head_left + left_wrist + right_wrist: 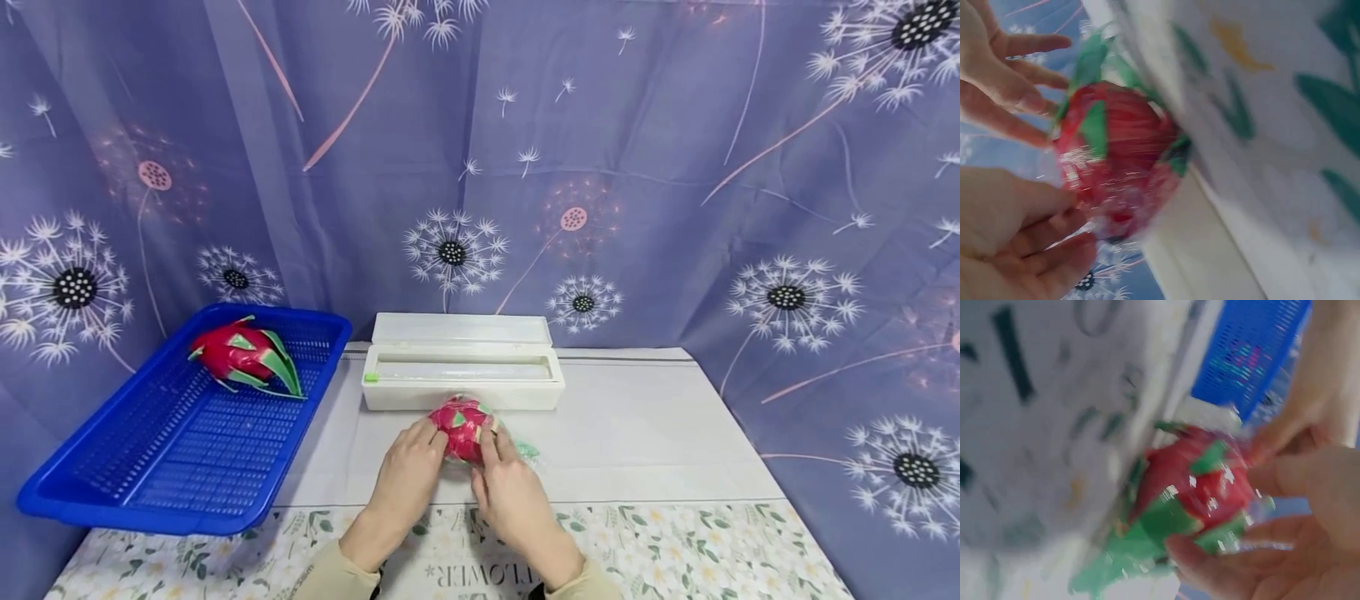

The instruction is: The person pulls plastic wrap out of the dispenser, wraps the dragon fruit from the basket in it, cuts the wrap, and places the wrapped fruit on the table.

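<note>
A red dragon fruit [461,429] with green leaf tips lies on the table between both hands, in front of a white box. Shiny clear film covers its skin, glinting in the left wrist view. At the fruit's left end my left hand [408,471] pinches with curled fingers, the fingertips right at the film. From the right, my right hand [513,496] touches the fruit with fairly straight fingers. In the right wrist view its thumb [1188,553] lies against a green leaf [1163,522]. Both wrist views are blurred.
Behind the fruit stands the white cling film dispenser [465,396], its lid [461,329] raised and a roll inside. A blue plastic basket [187,467] at the left holds another dragon fruit [232,350]. A dandelion-print curtain [637,167] closes off the back and sides.
</note>
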{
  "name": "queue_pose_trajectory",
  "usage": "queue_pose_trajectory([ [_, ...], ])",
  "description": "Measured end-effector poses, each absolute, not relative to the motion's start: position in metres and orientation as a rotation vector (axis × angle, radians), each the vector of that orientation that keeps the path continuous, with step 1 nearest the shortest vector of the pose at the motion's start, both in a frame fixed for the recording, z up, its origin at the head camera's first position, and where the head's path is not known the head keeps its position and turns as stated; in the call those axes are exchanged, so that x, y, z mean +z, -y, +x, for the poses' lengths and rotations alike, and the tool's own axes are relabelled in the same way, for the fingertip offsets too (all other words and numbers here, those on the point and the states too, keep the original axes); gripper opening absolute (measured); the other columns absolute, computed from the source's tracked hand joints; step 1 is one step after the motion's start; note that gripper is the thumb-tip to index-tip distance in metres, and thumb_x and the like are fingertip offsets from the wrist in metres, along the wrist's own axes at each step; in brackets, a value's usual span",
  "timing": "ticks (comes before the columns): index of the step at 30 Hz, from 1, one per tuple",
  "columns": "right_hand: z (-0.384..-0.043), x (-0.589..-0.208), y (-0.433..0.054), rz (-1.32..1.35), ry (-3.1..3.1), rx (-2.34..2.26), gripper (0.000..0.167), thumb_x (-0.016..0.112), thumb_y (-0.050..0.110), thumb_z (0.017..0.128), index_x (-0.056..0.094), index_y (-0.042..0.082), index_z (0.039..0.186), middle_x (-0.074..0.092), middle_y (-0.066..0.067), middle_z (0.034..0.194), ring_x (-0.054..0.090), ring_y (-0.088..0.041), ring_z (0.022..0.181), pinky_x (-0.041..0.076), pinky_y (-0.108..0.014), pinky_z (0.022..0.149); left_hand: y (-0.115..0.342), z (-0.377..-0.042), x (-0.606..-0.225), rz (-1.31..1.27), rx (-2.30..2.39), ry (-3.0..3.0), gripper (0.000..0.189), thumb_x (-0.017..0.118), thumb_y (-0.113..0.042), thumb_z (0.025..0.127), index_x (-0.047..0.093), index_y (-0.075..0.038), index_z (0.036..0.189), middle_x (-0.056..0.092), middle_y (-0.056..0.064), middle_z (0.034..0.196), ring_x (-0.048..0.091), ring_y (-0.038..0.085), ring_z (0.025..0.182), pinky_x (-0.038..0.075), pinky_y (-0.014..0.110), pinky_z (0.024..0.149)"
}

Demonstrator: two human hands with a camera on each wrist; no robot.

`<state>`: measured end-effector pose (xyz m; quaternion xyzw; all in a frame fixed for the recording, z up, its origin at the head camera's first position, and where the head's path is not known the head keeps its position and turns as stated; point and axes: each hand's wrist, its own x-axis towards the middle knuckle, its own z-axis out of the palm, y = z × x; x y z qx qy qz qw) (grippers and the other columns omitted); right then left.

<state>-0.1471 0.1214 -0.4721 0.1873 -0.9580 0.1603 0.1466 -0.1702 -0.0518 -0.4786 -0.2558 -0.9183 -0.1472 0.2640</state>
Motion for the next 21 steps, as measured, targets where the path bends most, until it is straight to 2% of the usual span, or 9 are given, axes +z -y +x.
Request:
queue_pose_trajectory([
  [2,-0.149,-0.466,-0.128,0.554,2.769,0.554,0.048,0.065,0.019,0.093,0.055,-0.004,0.134,0.051,-0.032,0.133,0.067,-0.022,0.066,0.057,-0.030,0.063,0.055,-0.167,-0.474,-0.685,-0.516,2.524,0.018,0.077,-0.005,0.082,0.072,-0.004,0.099,0.069,0.009,0.103,0.065,0.024,0.102,0.054,0.035,0.085],
  [4,-0.155,-0.459,-0.135,0.552,2.734,0.654,0.040,0.065,0.017,0.093,0.061,-0.001,0.128,0.058,-0.026,0.127,0.057,-0.014,0.051,0.053,-0.025,0.056,0.061,-0.168,-0.467,-0.651,-0.704,2.551,0.022,0.073,-0.007,0.087,0.071,-0.004,0.108,0.070,0.011,0.105,0.068,0.021,0.090,0.056,0.031,0.079],
  [5,-0.160,-0.456,-0.139,0.538,2.713,0.698,0.036,0.065,0.017,0.093,0.063,0.001,0.125,0.062,-0.023,0.124,0.055,-0.013,0.050,0.053,-0.025,0.056,0.064,-0.172,-0.463,-0.622,-0.812,2.554,0.023,0.070,-0.009,0.089,0.070,-0.004,0.112,0.069,0.011,0.107,0.068,0.018,0.081,0.056,0.029,0.073],
  [7,-0.174,-0.450,-0.145,0.499,2.678,0.815,0.032,0.065,0.017,0.094,0.065,0.003,0.123,0.066,-0.017,0.120,0.065,-0.018,0.065,0.056,-0.032,0.064,0.070,-0.184,-0.455,-0.560,-0.975,2.537,0.025,0.067,-0.009,0.092,0.068,-0.004,0.116,0.069,0.011,0.108,0.066,0.014,0.073,0.055,0.026,0.067],
  [9,-0.192,-0.447,-0.148,0.464,2.656,0.952,0.032,0.061,0.017,0.096,0.064,0.002,0.124,0.067,-0.014,0.117,0.069,-0.025,0.085,0.056,-0.040,0.075,0.074,-0.200,-0.450,-0.515,-1.110,2.541,0.024,0.064,-0.010,0.095,0.068,-0.002,0.117,0.069,0.012,0.109,0.066,0.016,0.075,0.055,0.031,0.070],
  [11,-0.208,-0.446,-0.150,0.416,2.673,1.106,0.032,0.057,0.018,0.099,0.063,0.001,0.125,0.067,-0.014,0.119,0.066,-0.030,0.100,0.054,-0.046,0.084,0.076,-0.217,-0.450,-0.497,-1.243,2.585,0.023,0.060,-0.014,0.098,0.069,-0.003,0.117,0.069,0.010,0.110,0.067,0.021,0.089,0.054,0.038,0.080],
  [15,-0.231,-0.452,-0.149,0.344,2.726,1.442,0.031,0.049,0.014,0.103,0.062,-0.003,0.125,0.066,-0.017,0.116,0.065,-0.029,0.101,0.053,-0.044,0.085,0.075,-0.240,-0.461,-0.441,-1.523,2.734,0.029,0.049,-0.023,0.104,0.069,-0.005,0.116,0.068,0.009,0.113,0.062,0.028,0.109,0.046,0.046,0.096],
  [18,-0.243,-0.459,-0.145,0.284,2.751,1.615,0.031,0.047,0.014,0.104,0.063,-0.003,0.123,0.068,-0.014,0.108,0.065,-0.022,0.092,0.053,-0.038,0.080,0.071,-0.251,-0.470,-0.374,-1.651,2.796,0.037,0.041,-0.030,0.106,0.068,-0.008,0.119,0.065,0.011,0.122,0.056,0.032,0.120,0.039,0.049,0.103],
  [21,-0.253,-0.463,-0.141,0.255,2.760,1.681,0.030,0.047,0.018,0.104,0.067,0.001,0.120,0.068,-0.009,0.104,0.063,-0.019,0.085,0.052,-0.037,0.079,0.066,-0.261,-0.475,-0.326,-1.760,2.800,0.047,0.033,-0.037,0.107,0.066,-0.008,0.125,0.060,0.013,0.132,0.047,0.034,0.129,0.030,0.051,0.110],
])
